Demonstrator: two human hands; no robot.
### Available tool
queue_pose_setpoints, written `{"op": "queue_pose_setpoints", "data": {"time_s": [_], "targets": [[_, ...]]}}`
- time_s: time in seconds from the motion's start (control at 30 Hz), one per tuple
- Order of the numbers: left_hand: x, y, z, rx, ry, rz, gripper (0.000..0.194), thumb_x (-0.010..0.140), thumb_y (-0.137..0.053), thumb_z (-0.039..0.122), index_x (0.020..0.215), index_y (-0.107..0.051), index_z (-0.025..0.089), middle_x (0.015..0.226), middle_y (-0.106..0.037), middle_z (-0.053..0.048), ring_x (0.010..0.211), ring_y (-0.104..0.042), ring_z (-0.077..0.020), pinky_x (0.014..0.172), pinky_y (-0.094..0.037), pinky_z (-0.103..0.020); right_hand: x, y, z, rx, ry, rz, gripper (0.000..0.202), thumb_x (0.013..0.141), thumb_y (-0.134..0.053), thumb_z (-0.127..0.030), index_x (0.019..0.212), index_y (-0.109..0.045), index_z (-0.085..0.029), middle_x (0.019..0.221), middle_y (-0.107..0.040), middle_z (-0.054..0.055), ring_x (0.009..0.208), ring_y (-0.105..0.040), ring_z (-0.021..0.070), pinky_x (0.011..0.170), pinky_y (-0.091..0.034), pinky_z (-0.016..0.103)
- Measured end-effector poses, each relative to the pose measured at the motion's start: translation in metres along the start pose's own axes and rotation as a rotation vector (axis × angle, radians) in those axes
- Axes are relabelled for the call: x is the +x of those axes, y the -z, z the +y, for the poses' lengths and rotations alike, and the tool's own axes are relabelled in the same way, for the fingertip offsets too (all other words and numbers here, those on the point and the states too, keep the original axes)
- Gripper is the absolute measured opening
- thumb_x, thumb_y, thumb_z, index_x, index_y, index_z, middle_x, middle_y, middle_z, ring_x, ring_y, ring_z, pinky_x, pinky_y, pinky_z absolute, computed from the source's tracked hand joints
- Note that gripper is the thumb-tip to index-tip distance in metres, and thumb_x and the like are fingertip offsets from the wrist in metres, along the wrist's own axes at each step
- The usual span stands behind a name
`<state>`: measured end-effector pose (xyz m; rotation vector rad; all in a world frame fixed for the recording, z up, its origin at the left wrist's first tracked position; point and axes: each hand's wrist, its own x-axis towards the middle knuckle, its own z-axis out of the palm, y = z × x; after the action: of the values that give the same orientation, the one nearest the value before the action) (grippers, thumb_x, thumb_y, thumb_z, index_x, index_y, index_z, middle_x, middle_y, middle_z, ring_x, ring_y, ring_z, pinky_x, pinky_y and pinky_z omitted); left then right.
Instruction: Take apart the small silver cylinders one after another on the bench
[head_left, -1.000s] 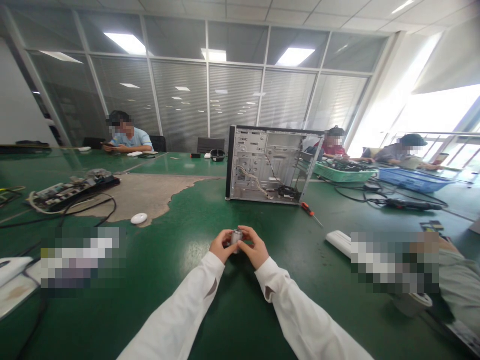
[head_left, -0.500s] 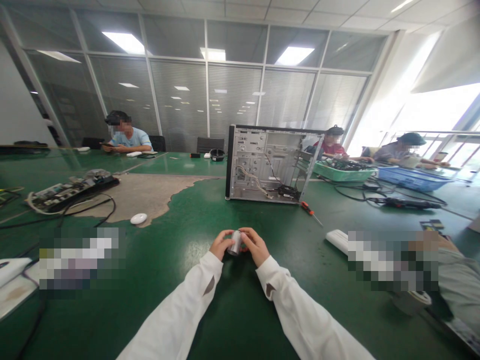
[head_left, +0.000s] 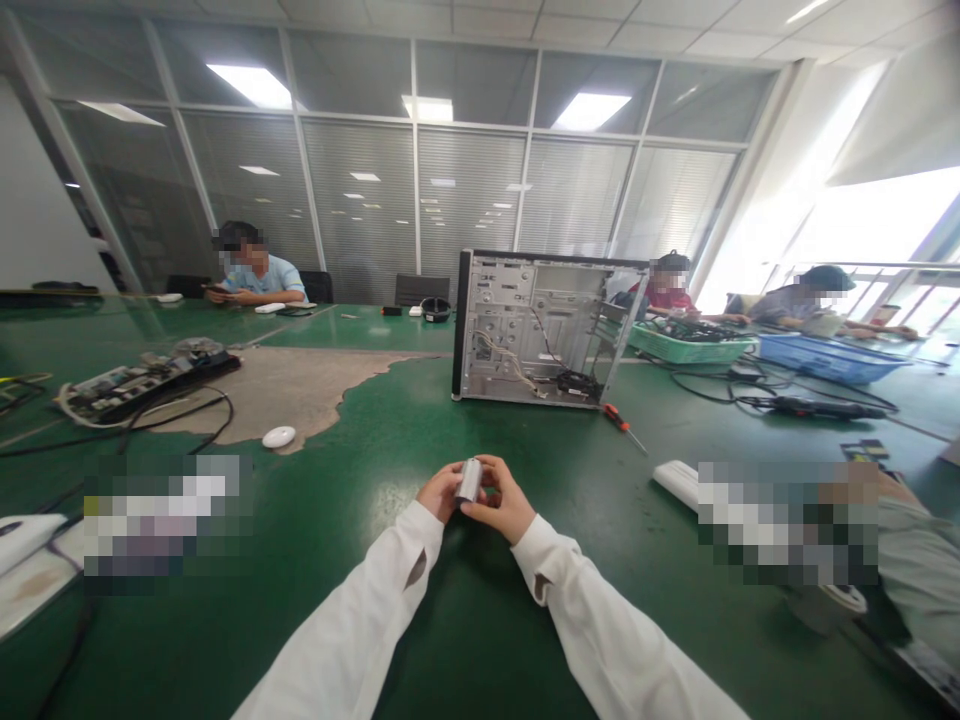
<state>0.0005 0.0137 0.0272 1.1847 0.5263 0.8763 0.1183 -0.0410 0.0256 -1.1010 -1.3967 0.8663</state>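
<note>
Between my hands is a small silver metal cylinder (head_left: 469,482), slightly tilted, held above the green tabletop (head_left: 375,500). The fingers of my left hand (head_left: 441,490) close on its left side. From the other side my right hand (head_left: 507,497) grips it, thumb at the lower end and fingers curled by the top. Some fingertips are hidden behind the cylinder. Straight beyond my hands stands an opened computer case (head_left: 536,330) with loose wires inside. An orange-and-black screwdriver (head_left: 619,420) lies by its right lower corner.
At the left, a power strip (head_left: 150,380) full of plugs lies among black cables, near a white oval object (head_left: 279,437). Green (head_left: 690,345) and blue baskets (head_left: 825,358) stand back right. A neighbour's sleeve (head_left: 911,560) reaches in at the right. Other people sit across the table.
My right hand has shifted its grip, its thumb sliding down to the cylinder's lower end. My left thumb has moved back from the front. The cylinder has turned slightly.
</note>
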Motion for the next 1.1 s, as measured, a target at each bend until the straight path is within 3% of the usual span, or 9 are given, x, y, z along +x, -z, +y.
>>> {"op": "queue_pose_setpoints", "data": {"time_s": [0.17, 0.3, 0.47, 0.7, 0.9, 1.1], "targets": [[-0.002, -0.002, -0.001, -0.129, 0.063, 0.037, 0.034, 0.062, -0.051, 0.031, 0.09, -0.053, 0.012, 0.065, -0.06, -0.004, 0.057, -0.057, -0.0161, 0.056, -0.043, -0.03, 0.001, -0.002, 0.001, 0.047, -0.012, 0.069, 0.055, 0.049, -0.069, -0.028, 0.096, -0.042, -0.022, 0.092, -0.053, 0.003, 0.083, -0.051, 0.015, 0.06, -0.042, 0.024], [-0.002, -0.002, -0.001, -0.142, 0.116, 0.085, 0.033, 0.061, -0.053, 0.033, 0.089, -0.051, 0.015, 0.067, -0.059, -0.002, 0.055, -0.055, -0.0134, 0.05, -0.04, -0.025, 0.005, -0.001, 0.004, 0.233, -0.102, 0.111, 0.043, 0.049, -0.069, -0.033, 0.083, -0.048, -0.018, 0.075, -0.055, 0.0, 0.063, -0.052, 0.0117, 0.052, -0.04, 0.024], [-0.002, -0.002, 0.001, -0.076, 0.123, 0.004, 0.047, 0.062, -0.052, 0.037, 0.103, -0.044, 0.015, 0.061, -0.059, -0.002, 0.052, -0.057, -0.0146, 0.051, -0.038, -0.025, 0.011, 0.002, 0.008, 0.457, -0.247, 0.113, 0.037, 0.051, -0.067, -0.039, 0.075, -0.052, -0.014, 0.057, -0.055, -0.002, 0.044, -0.048, 0.0082, 0.045, -0.038, 0.024], [-0.008, -0.009, -0.002, 0.22, -0.084, 0.032, 0.058, 0.056, -0.064, 0.027, 0.109, -0.043, 0.016, 0.054, -0.055, 0.004, 0.048, -0.05, -0.009, 0.052, -0.039, -0.023, 0.01, 0.004, 0.002, 0.62, -0.363, 0.053, 0.034, 0.059, -0.062, -0.042, 0.074, -0.055, -0.012, 0.059, -0.06, 0.004, 0.053, -0.056, 0.0132, 0.051, -0.045, 0.027], [-0.008, -0.009, -0.004, 0.39, -0.174, 0.077, 0.052, 0.058, -0.064, 0.028, 0.106, -0.049, 0.015, 0.046, -0.039, 0.008, 0.042, -0.034, -0.0041, 0.044, -0.028, -0.018, 0.007, 0.005, -0.003, 0.636, -0.438, 0.03, 0.033, 0.062, -0.062, -0.04, 0.079, -0.055, -0.012, 0.064, -0.06, 0.004, 0.053, -0.055, 0.0087, 0.05, -0.044, 0.02], [-0.006, -0.008, -0.004, 0.442, -0.212, 0.194, 0.046, 0.057, -0.064, 0.031, 0.098, -0.05, 0.016, 0.048, -0.045, 0.007, 0.042, -0.038, -0.0056, 0.044, -0.031, -0.018, 0.008, 0.005, -0.009, 0.776, -0.547, 0.054, 0.038, 0.069, -0.049, -0.05, 0.07, -0.057, -0.012, 0.059, -0.057, 0.003, 0.053, -0.055, 0.0098, 0.053, -0.047, 0.023]]}}
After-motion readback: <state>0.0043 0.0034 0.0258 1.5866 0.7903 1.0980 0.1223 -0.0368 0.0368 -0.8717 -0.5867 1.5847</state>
